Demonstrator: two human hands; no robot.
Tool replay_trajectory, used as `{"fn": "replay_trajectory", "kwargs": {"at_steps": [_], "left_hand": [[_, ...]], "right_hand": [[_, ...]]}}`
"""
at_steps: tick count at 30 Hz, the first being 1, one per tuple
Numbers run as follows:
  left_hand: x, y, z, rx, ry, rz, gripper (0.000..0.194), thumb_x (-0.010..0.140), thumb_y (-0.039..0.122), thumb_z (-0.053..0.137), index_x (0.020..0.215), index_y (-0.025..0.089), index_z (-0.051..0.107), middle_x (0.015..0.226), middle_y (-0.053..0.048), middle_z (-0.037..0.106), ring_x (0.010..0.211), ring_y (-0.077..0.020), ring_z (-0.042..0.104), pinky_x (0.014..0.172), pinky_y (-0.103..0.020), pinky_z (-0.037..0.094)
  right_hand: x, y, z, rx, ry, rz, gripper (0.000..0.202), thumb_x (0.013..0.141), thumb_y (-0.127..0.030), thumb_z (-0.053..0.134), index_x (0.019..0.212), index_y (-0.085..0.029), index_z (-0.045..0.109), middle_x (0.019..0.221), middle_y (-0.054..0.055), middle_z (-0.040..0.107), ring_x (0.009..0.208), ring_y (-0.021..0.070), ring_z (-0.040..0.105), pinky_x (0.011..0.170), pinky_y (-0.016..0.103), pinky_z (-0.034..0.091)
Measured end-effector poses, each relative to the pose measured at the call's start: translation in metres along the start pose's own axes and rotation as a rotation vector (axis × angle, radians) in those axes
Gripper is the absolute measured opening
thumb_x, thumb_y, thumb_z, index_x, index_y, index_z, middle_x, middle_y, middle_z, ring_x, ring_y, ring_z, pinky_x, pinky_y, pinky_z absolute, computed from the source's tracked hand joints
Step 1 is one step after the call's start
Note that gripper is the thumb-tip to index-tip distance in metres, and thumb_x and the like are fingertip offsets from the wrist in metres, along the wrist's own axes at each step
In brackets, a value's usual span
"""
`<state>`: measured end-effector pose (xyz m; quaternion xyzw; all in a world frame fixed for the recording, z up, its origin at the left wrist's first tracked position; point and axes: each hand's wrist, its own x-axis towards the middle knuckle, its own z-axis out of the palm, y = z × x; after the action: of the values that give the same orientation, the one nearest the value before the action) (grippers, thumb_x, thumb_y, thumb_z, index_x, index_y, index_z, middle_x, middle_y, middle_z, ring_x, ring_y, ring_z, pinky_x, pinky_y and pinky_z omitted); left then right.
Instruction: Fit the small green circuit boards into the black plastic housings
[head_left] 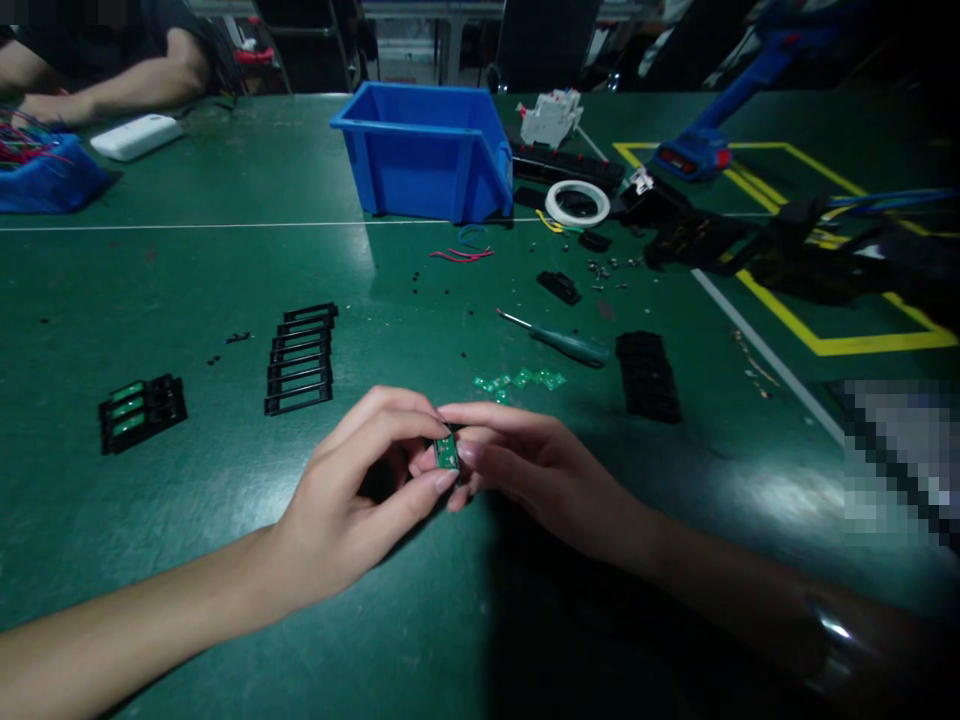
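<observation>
Between my two hands is a small green circuit board [447, 452] that seems to sit in a dark holder, mostly covered by fingers. My left hand [360, 480] pinches it by its near and far edges with thumb and fingers. From the other side, the thumb and fingertips of my right hand [540, 475] press against it. Just beyond lie several loose green circuit boards [521, 380] and a green-handled screwdriver [566, 342]. Black frames [300, 360] stand in a row to the left. Farther left, black housings [142, 412] hold green boards; more black parts [647, 375] lie right.
A blue bin [427, 160] stands at the back, with a white ring-shaped roll [577, 204] beside it. Small screws [604, 270] and red wires [461, 255] are scattered nearby. A blue power tool [694, 150] rests back right. Another person's arm [112, 95] is at far left.
</observation>
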<state>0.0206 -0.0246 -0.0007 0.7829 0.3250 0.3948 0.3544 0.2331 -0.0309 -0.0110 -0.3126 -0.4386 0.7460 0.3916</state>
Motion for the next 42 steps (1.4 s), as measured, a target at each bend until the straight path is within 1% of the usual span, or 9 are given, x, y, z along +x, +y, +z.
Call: {"fn": "replay_trajectory", "kwargs": {"at_steps": [2, 7, 13, 18, 25, 29, 35, 38, 42], "left_hand": [[0.0003, 0.0004, 0.0002, 0.008, 0.001, 0.004, 0.029, 0.091, 0.012, 0.069, 0.118, 0.02, 0.062, 0.116, -0.01, 0.061, 0.106, -0.0204, 0.062, 0.076, -0.028, 0.057], [0.0007, 0.0001, -0.0001, 0.015, -0.008, 0.006, 0.029, 0.091, 0.013, 0.07, 0.118, 0.021, 0.062, 0.115, -0.01, 0.062, 0.104, -0.0208, 0.063, 0.075, -0.028, 0.057], [0.002, 0.0007, -0.0012, 0.041, -0.016, 0.018, 0.027, 0.092, 0.014, 0.069, 0.117, 0.02, 0.061, 0.116, -0.01, 0.061, 0.103, -0.0207, 0.063, 0.077, -0.03, 0.056], [0.0026, 0.0015, -0.0012, 0.048, -0.022, 0.002, 0.025, 0.092, 0.016, 0.069, 0.116, 0.021, 0.061, 0.115, -0.01, 0.062, 0.103, -0.0212, 0.063, 0.075, -0.03, 0.057], [0.0029, 0.0041, 0.0, 0.083, 0.002, 0.039, 0.025, 0.092, 0.017, 0.07, 0.115, 0.019, 0.062, 0.113, -0.01, 0.065, 0.101, -0.0204, 0.065, 0.076, -0.03, 0.057], [0.0027, 0.0048, 0.0003, 0.098, 0.014, 0.076, 0.025, 0.092, 0.017, 0.07, 0.115, 0.019, 0.062, 0.111, -0.011, 0.066, 0.101, -0.0211, 0.065, 0.081, -0.033, 0.057], [-0.0008, 0.0043, -0.0009, 0.125, -0.024, 0.113, 0.03, 0.089, 0.011, 0.071, 0.117, 0.016, 0.061, 0.115, -0.011, 0.064, 0.105, -0.0201, 0.065, 0.089, -0.032, 0.055], [-0.0011, 0.0054, -0.0015, 0.126, -0.033, 0.105, 0.029, 0.09, 0.011, 0.071, 0.117, 0.016, 0.062, 0.114, -0.011, 0.064, 0.103, -0.0199, 0.065, 0.088, -0.032, 0.056], [-0.0003, 0.0063, -0.001, 0.137, -0.025, 0.11, 0.028, 0.091, 0.013, 0.07, 0.117, 0.018, 0.062, 0.112, -0.011, 0.066, 0.101, -0.0208, 0.065, 0.085, -0.034, 0.057]], "right_hand": [[-0.0001, 0.0002, 0.0, 0.017, -0.003, 0.011, 0.034, 0.096, -0.032, 0.069, 0.128, -0.019, 0.066, 0.101, 0.006, 0.078, 0.077, 0.0151, 0.074, 0.075, 0.031, 0.059], [-0.0004, -0.0012, 0.0018, 0.014, 0.002, -0.008, 0.031, 0.097, -0.029, 0.068, 0.127, -0.021, 0.067, 0.096, 0.004, 0.078, 0.077, 0.0125, 0.074, 0.075, 0.026, 0.059], [0.0004, -0.0021, 0.0044, 0.016, 0.016, -0.003, 0.039, 0.095, -0.032, 0.07, 0.131, -0.018, 0.066, 0.103, 0.008, 0.079, 0.082, 0.0154, 0.074, 0.078, 0.032, 0.062], [0.0, -0.0034, 0.0049, -0.019, 0.032, -0.027, 0.032, 0.096, -0.03, 0.069, 0.126, -0.019, 0.068, 0.1, 0.006, 0.079, 0.081, 0.0152, 0.075, 0.079, 0.031, 0.063], [-0.0003, -0.0079, 0.0073, -0.12, 0.05, -0.059, 0.03, 0.096, -0.029, 0.069, 0.124, -0.02, 0.07, 0.097, 0.004, 0.08, 0.08, 0.0162, 0.074, 0.078, 0.033, 0.063], [-0.0009, -0.0073, 0.0071, -0.101, 0.046, -0.045, 0.031, 0.095, -0.03, 0.069, 0.124, -0.021, 0.07, 0.097, 0.004, 0.079, 0.082, 0.0169, 0.073, 0.08, 0.034, 0.062], [-0.0015, -0.0057, 0.0058, -0.081, 0.059, -0.023, 0.03, 0.095, -0.031, 0.07, 0.123, -0.02, 0.071, 0.086, 0.003, 0.076, 0.087, 0.0179, 0.072, 0.083, 0.032, 0.057], [-0.0013, -0.0063, 0.0064, -0.093, 0.067, -0.014, 0.03, 0.094, -0.033, 0.071, 0.121, -0.021, 0.072, 0.088, 0.003, 0.077, 0.087, 0.0184, 0.072, 0.083, 0.034, 0.058], [-0.0006, -0.0063, 0.0071, -0.086, 0.057, -0.024, 0.029, 0.092, -0.031, 0.073, 0.119, -0.022, 0.072, 0.09, 0.003, 0.078, 0.089, 0.0183, 0.073, 0.087, 0.035, 0.057]]}}
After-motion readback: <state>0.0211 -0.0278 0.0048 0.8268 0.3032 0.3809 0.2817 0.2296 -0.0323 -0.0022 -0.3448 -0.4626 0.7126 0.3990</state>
